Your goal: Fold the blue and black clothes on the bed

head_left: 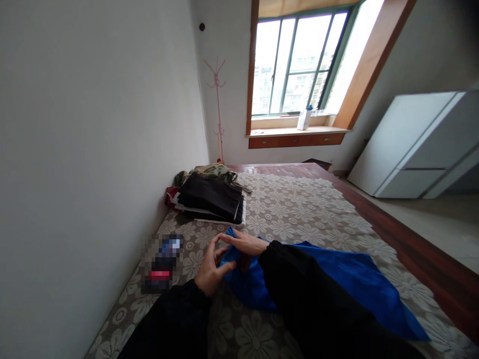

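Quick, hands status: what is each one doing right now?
Left hand: pinching the edge of the blue cloth between thumb and fingers.
Right hand: lying on the same cloth at its corner; grip cannot be told.

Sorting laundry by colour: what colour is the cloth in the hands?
Bright blue cloth, plain, clearest in the head view.

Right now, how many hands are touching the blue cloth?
2: the left hand pinches the blue cloth at its near-left edge, the right hand presses its top corner.
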Tool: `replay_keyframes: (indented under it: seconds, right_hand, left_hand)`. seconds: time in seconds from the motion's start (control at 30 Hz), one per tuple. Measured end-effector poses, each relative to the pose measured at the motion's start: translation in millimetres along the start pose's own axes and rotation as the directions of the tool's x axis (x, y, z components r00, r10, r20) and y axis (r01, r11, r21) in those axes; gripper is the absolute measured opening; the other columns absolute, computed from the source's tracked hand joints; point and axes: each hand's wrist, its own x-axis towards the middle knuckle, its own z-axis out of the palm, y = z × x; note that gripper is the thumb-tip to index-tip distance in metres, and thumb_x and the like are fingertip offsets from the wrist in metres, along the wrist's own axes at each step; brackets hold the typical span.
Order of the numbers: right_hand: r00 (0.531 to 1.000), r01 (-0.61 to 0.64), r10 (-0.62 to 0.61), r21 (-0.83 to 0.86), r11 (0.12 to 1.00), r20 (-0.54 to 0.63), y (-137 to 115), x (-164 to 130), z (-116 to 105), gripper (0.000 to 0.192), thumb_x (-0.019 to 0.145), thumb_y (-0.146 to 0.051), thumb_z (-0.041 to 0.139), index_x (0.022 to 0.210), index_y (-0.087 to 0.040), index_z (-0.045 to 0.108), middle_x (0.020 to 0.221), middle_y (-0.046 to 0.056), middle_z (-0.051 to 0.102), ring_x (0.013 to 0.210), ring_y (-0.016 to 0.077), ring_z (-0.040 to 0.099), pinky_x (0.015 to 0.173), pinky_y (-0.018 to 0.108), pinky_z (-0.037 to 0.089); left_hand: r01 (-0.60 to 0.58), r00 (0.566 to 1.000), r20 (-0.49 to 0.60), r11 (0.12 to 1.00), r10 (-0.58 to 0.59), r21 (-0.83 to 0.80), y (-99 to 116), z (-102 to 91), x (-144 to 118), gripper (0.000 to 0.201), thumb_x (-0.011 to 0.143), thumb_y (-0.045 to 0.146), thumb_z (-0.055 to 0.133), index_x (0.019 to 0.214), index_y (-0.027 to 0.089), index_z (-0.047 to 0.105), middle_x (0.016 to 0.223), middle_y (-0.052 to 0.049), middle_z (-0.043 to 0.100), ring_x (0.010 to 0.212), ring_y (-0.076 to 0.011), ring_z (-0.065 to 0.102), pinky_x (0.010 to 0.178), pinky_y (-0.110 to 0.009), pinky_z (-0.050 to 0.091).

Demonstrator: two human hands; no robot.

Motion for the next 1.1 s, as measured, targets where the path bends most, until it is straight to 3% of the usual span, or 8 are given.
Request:
replay_keyframes:
  seconds: [0.2, 0.4, 0.5, 0.67, 0.77, 1.0, 1.1]
  right_hand:
    - [0.981, 0.194, -0.190, -0.128, 0.973, 0.043, 10.6, 7.5, -6.1, 0.043, 0.061, -0.030, 0.090, 0.093, -0.023, 0.061, 0.077, -0.005, 0.064, 0.072, 0.0155, 0.061, 0.061, 0.025, 0.049]
    - [0.984, 0.180, -0.177, -0.218, 0.959, 0.035, 15.5, 6.8, -10.2, 0.049, 0.055, -0.007, 0.076, 0.100, -0.020, 0.060, 0.079, -0.006, 0.062, 0.071, 0.0134, 0.056, 0.058, 0.021, 0.042]
    - [0.988, 0.143, -0.151, -0.235, 0.962, -0.016, 17.7, 0.9, -10.5, 0.044, 0.058, -0.006, 0.066, 0.099, -0.021, 0.059, 0.072, -0.008, 0.058, 0.062, 0.0118, 0.053, 0.054, 0.021, 0.039]
    - [0.978, 0.143, -0.171, -0.210, 0.967, -0.122, 18.3, -15.8, -10.3, 0.040, 0.057, -0.008, 0.064, 0.095, -0.021, 0.059, 0.069, -0.008, 0.059, 0.060, 0.0120, 0.052, 0.051, 0.021, 0.038]
    - [0.966, 0.180, -0.200, -0.133, 0.975, -0.161, 14.6, -32.1, -12.4, 0.039, 0.059, -0.009, 0.064, 0.096, -0.021, 0.059, 0.067, -0.009, 0.058, 0.057, 0.0105, 0.049, 0.050, 0.021, 0.037]
    - [0.965, 0.136, -0.082, 0.208, 0.969, -0.248, -9.1, -74.4, -24.7, 0.040, 0.059, -0.017, 0.071, 0.096, -0.022, 0.056, 0.070, -0.008, 0.063, 0.057, 0.0122, 0.060, 0.050, 0.021, 0.046]
    - [0.962, 0.146, -0.074, 0.265, 0.953, -0.262, -23.7, -78.3, -25.7, 0.038, 0.057, -0.017, 0.073, 0.090, -0.022, 0.054, 0.069, -0.007, 0.063, 0.056, 0.0119, 0.061, 0.048, 0.020, 0.048]
  left_hand:
    - [0.114, 0.993, 0.040, 0.984, -0.110, -0.135, -9.9, 4.5, -0.7, 0.101, 0.066, 0.027, 0.067, 0.155, 0.031, 0.020, 0.153, -0.014, 0.047, 0.103, -0.0252, 0.067, 0.078, -0.039, 0.061]
    - [0.130, 0.989, 0.077, 0.987, -0.123, -0.095, -11.3, 5.0, -0.1, 0.103, 0.061, 0.019, 0.056, 0.155, 0.035, 0.017, 0.165, -0.012, 0.030, 0.083, -0.0183, 0.070, 0.072, -0.038, 0.062]
    - [0.066, 0.997, 0.050, 0.998, -0.066, 0.005, -11.4, 5.9, -0.3, 0.099, 0.058, 0.015, 0.055, 0.152, 0.031, 0.027, 0.163, -0.014, 0.034, 0.082, -0.0179, 0.069, 0.069, -0.035, 0.061]
    - [-0.095, 0.993, -0.051, 0.982, 0.104, 0.161, -13.6, 6.1, 0.4, 0.090, 0.060, 0.010, 0.056, 0.147, 0.026, 0.039, 0.155, -0.014, 0.046, 0.083, -0.0161, 0.066, 0.067, -0.031, 0.057]
    - [-0.101, 0.991, -0.073, 0.984, 0.113, 0.148, -13.8, 5.2, 1.9, 0.087, 0.062, 0.009, 0.056, 0.146, 0.025, 0.041, 0.155, -0.015, 0.046, 0.090, -0.0180, 0.067, 0.067, -0.029, 0.058]
    - [-0.066, 0.996, -0.062, 0.995, 0.070, 0.073, -12.5, 6.3, 0.7, 0.078, 0.066, 0.010, 0.059, 0.141, 0.025, 0.045, 0.153, -0.015, 0.047, 0.091, -0.0164, 0.070, 0.067, -0.027, 0.058]
    - [-0.059, 0.997, -0.056, 0.998, 0.061, 0.037, -11.8, 6.0, 0.7, 0.072, 0.068, 0.015, 0.060, 0.139, 0.024, 0.048, 0.151, -0.015, 0.050, 0.093, -0.0182, 0.070, 0.069, -0.029, 0.059]
